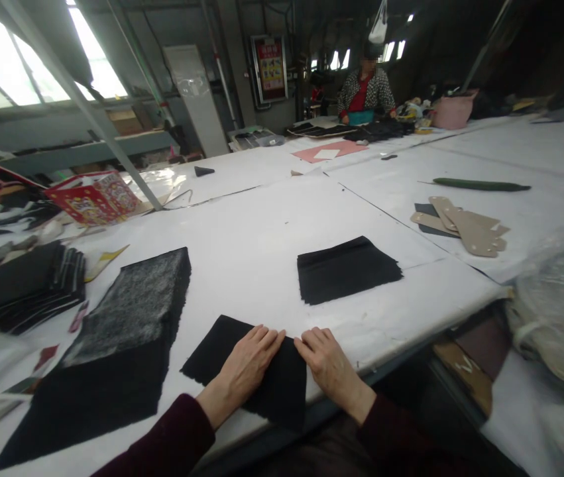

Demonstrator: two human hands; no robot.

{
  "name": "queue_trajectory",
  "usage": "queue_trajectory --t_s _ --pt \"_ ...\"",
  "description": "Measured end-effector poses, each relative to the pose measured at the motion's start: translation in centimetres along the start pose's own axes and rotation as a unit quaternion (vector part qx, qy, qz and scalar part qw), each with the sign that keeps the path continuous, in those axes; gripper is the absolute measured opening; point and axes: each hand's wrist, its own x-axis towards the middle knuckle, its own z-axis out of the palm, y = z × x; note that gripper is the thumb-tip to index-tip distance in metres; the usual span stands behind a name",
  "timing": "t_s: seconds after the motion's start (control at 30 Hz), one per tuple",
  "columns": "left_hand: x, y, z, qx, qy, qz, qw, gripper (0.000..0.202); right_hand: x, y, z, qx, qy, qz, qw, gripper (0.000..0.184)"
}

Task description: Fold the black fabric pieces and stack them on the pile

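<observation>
A black cloth piece (284,381) lies at the table's front edge, its near end hanging slightly over. My left hand (252,361) rests across it, fingers bent together on its far edge. Closed at the same piece's right far corner is my right hand (329,361), its fingertips gripping the edge. Both thumbs are mostly hidden. Just beyond my hands sits a small stack of black cloth (348,270) with jagged edges. To the left, a long spread of black cloth pieces (112,358) has a greyish, fuzzy upper part.
Dark folded pieces (26,285) are piled at far left, near a red patterned box (93,197). Tan pattern pieces (465,225) and a long green cucumber-like thing (480,185) lie right. A slanted pole (87,112) rises from the table. A co-worker (366,93) stands at the far end.
</observation>
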Motion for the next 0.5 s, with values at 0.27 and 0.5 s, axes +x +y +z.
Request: queue_trajectory --t_s 0.27,0.5 --pt "0.4 1.0 0.2 0.043 -0.010 0.002 0.999 0.071 -1.2 0.2 -0.5 -0.005 0.009 0.036 0.999 0.025" --pt "0.4 1.1 0.2 0.053 -0.016 -0.002 0.998 0.076 -3.1 0.7 -2.0 0.078 0.044 0.133 0.987 0.026"
